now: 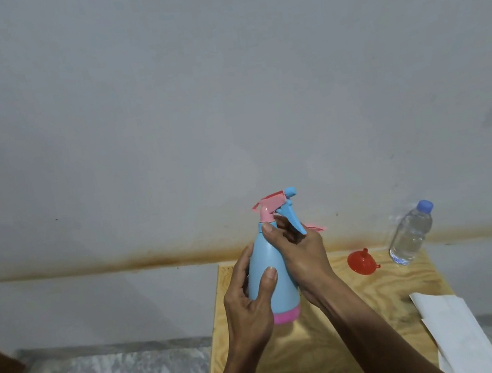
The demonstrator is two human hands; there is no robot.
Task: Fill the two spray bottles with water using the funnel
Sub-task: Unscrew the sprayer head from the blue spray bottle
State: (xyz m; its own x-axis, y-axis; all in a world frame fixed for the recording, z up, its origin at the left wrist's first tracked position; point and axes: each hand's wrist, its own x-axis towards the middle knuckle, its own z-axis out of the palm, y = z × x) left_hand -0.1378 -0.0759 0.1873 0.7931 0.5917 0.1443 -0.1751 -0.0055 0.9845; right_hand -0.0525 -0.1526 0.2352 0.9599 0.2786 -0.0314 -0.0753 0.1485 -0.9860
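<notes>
While the left hand (249, 298) wraps the blue bottle (271, 275) above the table (298, 365), the right hand (304, 254) pinches its collar under the sprayer (276, 205). Likely unscrewing; next, the funnel (361, 261) and water bottle (411, 234), both standing near, untouched.

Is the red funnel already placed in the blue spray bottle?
No, the red funnel lies on the wooden table, apart from the blue spray bottle.

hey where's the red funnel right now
In the head view, the red funnel lies tipped on the wooden table, to the right of the hands, just left of the clear water bottle.
</notes>
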